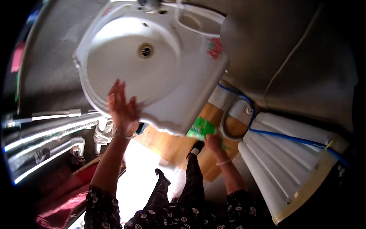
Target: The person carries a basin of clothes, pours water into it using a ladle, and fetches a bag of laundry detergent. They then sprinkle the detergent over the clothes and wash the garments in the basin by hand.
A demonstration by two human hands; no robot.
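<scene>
A white sink [190, 91] with a round drain in its basin and a red flower print at its right fills the upper middle. My left hand [124, 108] is over the sink's front rim, fingers apart, with nothing in it. Whether it touches the rim I cannot tell. Lower right of the sink, my right hand [213, 142] is closed on a green packet [202, 128] with pale markings. The packet hangs beside the sink's right edge, above the wooden floor.
Silvery pipes [49, 128] run at the left, above red cloth [65, 202]. A white ribbed panel [282, 164] stands at the right, crossed by a blue hose [284, 136]. A grey hose [224, 124] curves beside it. A faucet [149, 5] is at the top.
</scene>
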